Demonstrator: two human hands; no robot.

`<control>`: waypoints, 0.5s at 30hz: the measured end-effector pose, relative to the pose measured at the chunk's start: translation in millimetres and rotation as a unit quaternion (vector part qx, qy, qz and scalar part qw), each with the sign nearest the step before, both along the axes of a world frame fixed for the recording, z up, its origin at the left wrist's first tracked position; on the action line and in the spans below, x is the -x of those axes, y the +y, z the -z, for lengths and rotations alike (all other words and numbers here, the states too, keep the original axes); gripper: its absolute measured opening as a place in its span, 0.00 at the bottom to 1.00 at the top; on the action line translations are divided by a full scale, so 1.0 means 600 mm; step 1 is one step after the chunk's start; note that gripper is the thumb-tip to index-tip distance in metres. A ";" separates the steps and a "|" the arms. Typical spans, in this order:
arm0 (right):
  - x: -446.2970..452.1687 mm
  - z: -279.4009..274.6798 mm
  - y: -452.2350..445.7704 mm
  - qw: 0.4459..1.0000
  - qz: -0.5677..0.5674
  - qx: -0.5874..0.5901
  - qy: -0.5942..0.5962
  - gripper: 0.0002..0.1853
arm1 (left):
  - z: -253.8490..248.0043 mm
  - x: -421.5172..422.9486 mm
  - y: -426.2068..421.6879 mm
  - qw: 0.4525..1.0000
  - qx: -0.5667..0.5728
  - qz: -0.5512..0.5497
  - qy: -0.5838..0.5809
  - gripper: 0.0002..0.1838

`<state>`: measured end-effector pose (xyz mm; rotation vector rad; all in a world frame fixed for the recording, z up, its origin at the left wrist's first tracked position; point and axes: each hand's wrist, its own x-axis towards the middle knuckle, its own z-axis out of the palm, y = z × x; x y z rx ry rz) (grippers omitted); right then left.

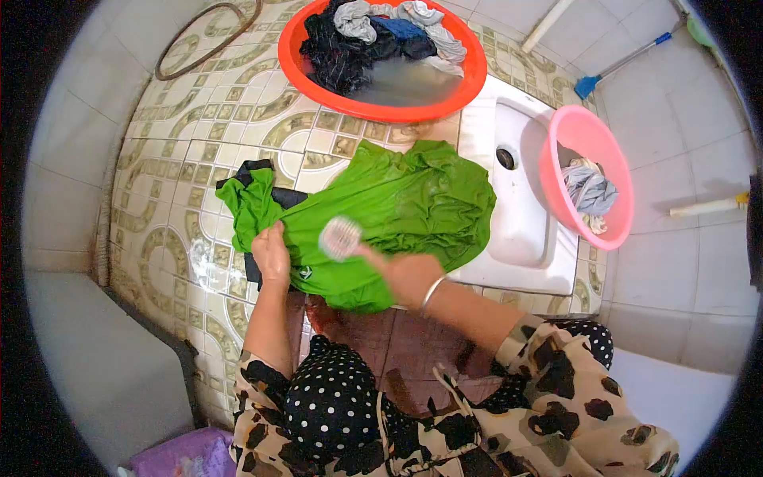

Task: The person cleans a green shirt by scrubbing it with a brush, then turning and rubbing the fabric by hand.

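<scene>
**Anchor with one hand, brush with the other**

The right hand (413,280) is closed around the handle of a pink brush (340,238), its round head over the green garment (389,211). Blur hides which way the bristles face and whether they touch. The left hand's grip is a pinch on the garment near its left end, thumb uppermost, beside a small light logo (305,273).

That pinch looks well placed as an anchor: strokes running away from it should pull the fabric taut, while strokes towards it could ruck the cloth up or catch the fingers. The bristles are best kept flat, with even pressure, and lighter over the logo.

The garment lies spread on the tiled floor (159,230), fairly smooth near the brush but bunched into folds on its right side, by the squat toilet (520,230). Those folds would need opening out to brush evenly, and drawing in from the toilet's edge would keep the cloth cleaner. Farther out stand a red basin (381,112) with dark and pale clothes in murky water, and a pink basin (563,208) holding light clothes.
</scene>
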<state>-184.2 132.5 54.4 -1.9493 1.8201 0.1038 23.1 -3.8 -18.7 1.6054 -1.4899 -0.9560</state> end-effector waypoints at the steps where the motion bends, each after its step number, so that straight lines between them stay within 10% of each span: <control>1: 0.011 0.012 0.003 1.000 0.003 -0.003 -0.005 0.36 | 0.003 -0.004 -0.002 0.995 -0.043 -0.031 0.088 0.17; 4: 0.145 0.060 0.001 0.987 0.139 -0.009 0.082 0.35 | -0.034 -0.017 0.007 0.974 -0.062 -0.069 0.206 0.11; 6: 0.286 0.058 0.017 0.957 0.258 -0.015 0.129 0.28 | -0.071 -0.014 -0.010 0.868 -0.150 -0.152 0.448 0.13; 10: 0.345 0.041 0.071 0.933 0.311 0.139 0.120 0.27 | -0.099 0.003 -0.073 0.880 -0.106 -0.126 0.445 0.13; 15: 0.169 0.120 0.150 0.816 0.515 0.169 -0.200 0.33 | -0.048 0.000 -0.081 0.988 -0.131 0.067 0.041 0.12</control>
